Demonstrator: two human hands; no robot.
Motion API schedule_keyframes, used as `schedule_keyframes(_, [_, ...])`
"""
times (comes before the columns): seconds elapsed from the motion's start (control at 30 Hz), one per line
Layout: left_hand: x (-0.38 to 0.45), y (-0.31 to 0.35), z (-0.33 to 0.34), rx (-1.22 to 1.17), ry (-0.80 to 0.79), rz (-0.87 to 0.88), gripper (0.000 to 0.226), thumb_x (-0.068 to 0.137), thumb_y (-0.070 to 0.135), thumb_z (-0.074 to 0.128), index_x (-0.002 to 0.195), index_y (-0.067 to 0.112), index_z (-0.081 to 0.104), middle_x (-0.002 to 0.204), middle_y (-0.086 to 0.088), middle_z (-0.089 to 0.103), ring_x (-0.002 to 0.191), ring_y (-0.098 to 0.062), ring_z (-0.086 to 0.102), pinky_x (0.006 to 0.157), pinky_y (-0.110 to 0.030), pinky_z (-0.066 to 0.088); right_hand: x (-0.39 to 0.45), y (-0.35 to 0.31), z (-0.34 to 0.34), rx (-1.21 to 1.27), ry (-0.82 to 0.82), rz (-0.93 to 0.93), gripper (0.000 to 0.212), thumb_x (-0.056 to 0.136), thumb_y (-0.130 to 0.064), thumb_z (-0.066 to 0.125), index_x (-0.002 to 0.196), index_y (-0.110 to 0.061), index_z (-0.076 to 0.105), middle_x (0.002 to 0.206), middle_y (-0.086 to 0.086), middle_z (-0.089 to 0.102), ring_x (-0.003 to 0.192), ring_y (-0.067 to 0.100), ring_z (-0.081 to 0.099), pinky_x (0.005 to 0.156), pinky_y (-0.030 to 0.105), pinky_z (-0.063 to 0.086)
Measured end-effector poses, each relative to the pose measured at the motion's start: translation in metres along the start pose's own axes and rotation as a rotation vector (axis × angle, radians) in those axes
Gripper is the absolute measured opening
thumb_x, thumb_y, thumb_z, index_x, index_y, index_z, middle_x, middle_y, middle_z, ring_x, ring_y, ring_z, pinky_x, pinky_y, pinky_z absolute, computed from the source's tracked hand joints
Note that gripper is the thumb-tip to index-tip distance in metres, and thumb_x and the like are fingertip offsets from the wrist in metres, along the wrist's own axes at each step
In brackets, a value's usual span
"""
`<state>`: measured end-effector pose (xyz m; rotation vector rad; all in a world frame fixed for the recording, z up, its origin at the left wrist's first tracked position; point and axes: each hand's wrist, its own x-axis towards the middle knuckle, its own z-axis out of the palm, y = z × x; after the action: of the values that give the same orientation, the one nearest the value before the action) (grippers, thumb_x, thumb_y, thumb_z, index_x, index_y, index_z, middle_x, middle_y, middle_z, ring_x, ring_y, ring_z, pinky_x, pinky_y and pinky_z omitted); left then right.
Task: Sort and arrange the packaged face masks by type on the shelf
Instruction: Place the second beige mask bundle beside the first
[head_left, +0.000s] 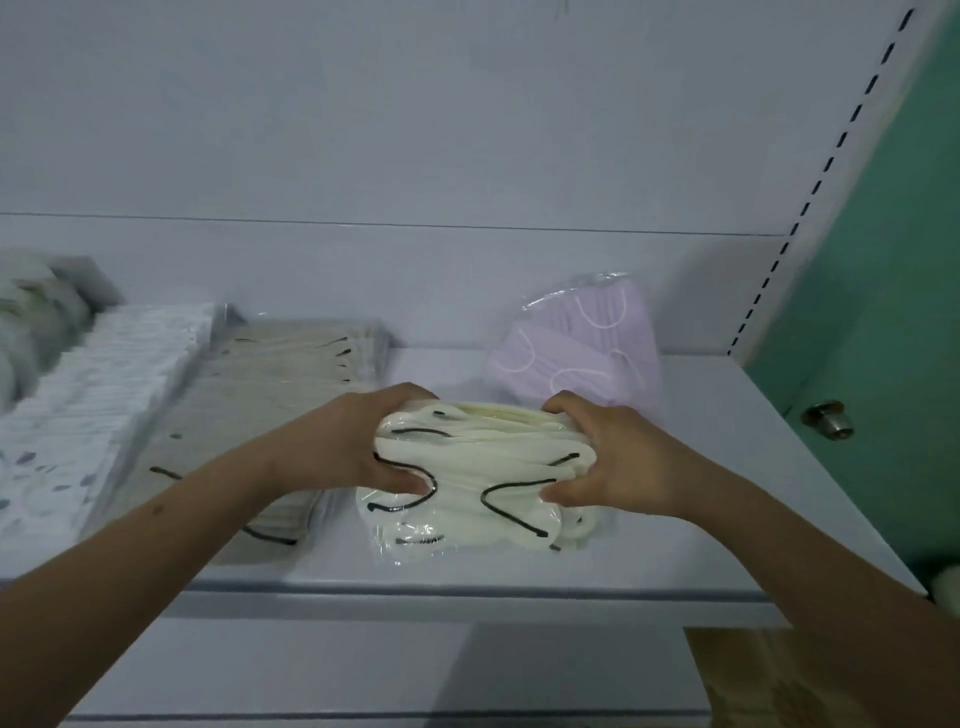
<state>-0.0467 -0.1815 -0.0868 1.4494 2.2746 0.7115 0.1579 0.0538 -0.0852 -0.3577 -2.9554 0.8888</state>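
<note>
A stack of cream face mask packs (467, 483) with black ear loops, in clear plastic, lies near the front middle of the white shelf (727, 519). My left hand (358, 441) grips the stack's left side, thumb in front and fingers over the back. My right hand (613, 457) grips its right side the same way. Behind the stack to the right lie lilac mask packs (582, 348) in clear wrap. Left of the stack runs a row of beige mask packs (270, 389) with black loops, and further left a row of white patterned packs (93, 395).
Grey-green packs (36, 312) sit blurred at the far left. The shelf's slotted upright (810, 197) rises on the right, with a green door and metal knob (828, 418) beyond. A cardboard box (753, 680) shows at bottom right, below the shelf edge.
</note>
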Motion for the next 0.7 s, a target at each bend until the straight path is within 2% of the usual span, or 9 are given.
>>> schedule_keyframes(0.13, [0.038,0.003,0.005,-0.003,0.092,-0.01,0.064,0.07,0.039,0.091,0.122,0.04,0.054,0.106,0.023,0.068,0.095,0.012,0.061,0.077,-0.01,0.045,0.009,0.014,-0.008,0.01,0.117,0.038,0.06,0.069,-0.038,0.085,0.118,-0.039,0.05,0.096,-0.017,0.067,0.09,0.002,0.063,0.081,0.027,0.052])
schedule_keyframes(0.23, [0.07,0.007,0.02,-0.067,0.148,-0.009,0.06,0.069,0.035,0.092,0.117,0.035,0.055,0.101,0.023,0.068,0.092,0.014,0.062,0.076,-0.012,0.043,0.01,0.031,-0.019,0.006,0.171,0.084,0.059,0.068,-0.036,0.086,0.115,-0.044,0.052,0.098,-0.017,0.068,0.092,0.0,0.063,0.076,0.016,0.048])
schedule_keyframes(0.3, [0.08,0.013,0.03,-0.102,0.187,-0.006,0.062,0.067,0.034,0.093,0.117,0.036,0.056,0.097,0.024,0.068,0.089,0.017,0.06,0.072,-0.006,0.041,0.006,0.041,-0.023,0.013,0.224,0.113,0.057,0.067,-0.036,0.087,0.114,-0.045,0.054,0.099,-0.019,0.068,0.092,0.0,0.062,0.072,0.007,0.043])
schedule_keyframes(0.4, [0.086,0.015,0.04,-0.225,0.262,-0.038,0.067,0.064,0.032,0.096,0.118,0.035,0.057,0.099,0.022,0.068,0.088,0.019,0.06,0.071,-0.002,0.043,0.002,0.049,-0.025,0.057,0.283,0.135,0.059,0.066,-0.033,0.089,0.112,-0.046,0.055,0.101,-0.021,0.067,0.093,0.0,0.062,0.071,0.002,0.041])
schedule_keyframes(0.47, [0.082,0.015,0.044,-0.347,0.284,-0.076,0.07,0.061,0.037,0.097,0.121,0.035,0.059,0.105,0.012,0.072,0.097,0.006,0.065,0.083,-0.012,0.052,-0.002,0.052,-0.025,0.096,0.311,0.162,0.063,0.065,-0.032,0.09,0.116,-0.044,0.054,0.102,-0.022,0.064,0.091,-0.001,0.061,0.07,0.004,0.041])
schedule_keyframes(0.53, [0.073,0.014,0.044,-0.462,0.254,-0.093,0.078,0.061,0.047,0.096,0.128,0.035,0.06,0.114,-0.007,0.072,0.107,-0.021,0.069,0.098,-0.042,0.055,-0.007,0.049,-0.024,0.146,0.351,0.208,0.067,0.064,-0.034,0.09,0.119,-0.042,0.051,0.102,-0.018,0.063,0.085,-0.002,0.06,0.067,0.009,0.041])
schedule_keyframes(0.57, [0.065,0.015,0.044,-0.532,0.227,-0.09,0.075,0.065,0.043,0.095,0.13,0.033,0.06,0.118,-0.01,0.072,0.109,-0.027,0.069,0.1,-0.049,0.054,-0.009,0.048,-0.023,0.171,0.377,0.223,0.069,0.064,-0.035,0.09,0.119,-0.042,0.05,0.1,-0.015,0.063,0.082,0.001,0.06,0.065,0.012,0.042])
schedule_keyframes(0.63, [0.046,0.022,0.044,-0.648,0.192,-0.075,0.062,0.076,0.023,0.09,0.13,0.026,0.061,0.118,-0.001,0.074,0.111,-0.02,0.071,0.102,-0.042,0.053,-0.014,0.043,-0.017,0.239,0.444,0.218,0.07,0.063,-0.034,0.091,0.119,-0.044,0.051,0.094,-0.01,0.064,0.078,0.006,0.06,0.063,0.014,0.044])
schedule_keyframes(0.7, [0.025,0.028,0.042,-0.678,0.223,-0.069,0.051,0.079,0.017,0.084,0.127,0.02,0.065,0.115,0.005,0.076,0.109,-0.013,0.071,0.099,-0.032,0.054,-0.019,0.035,-0.008,0.403,0.532,0.146,0.069,0.065,-0.027,0.091,0.12,-0.042,0.053,0.1,-0.02,0.066,0.089,-0.004,0.061,0.069,0.009,0.044])
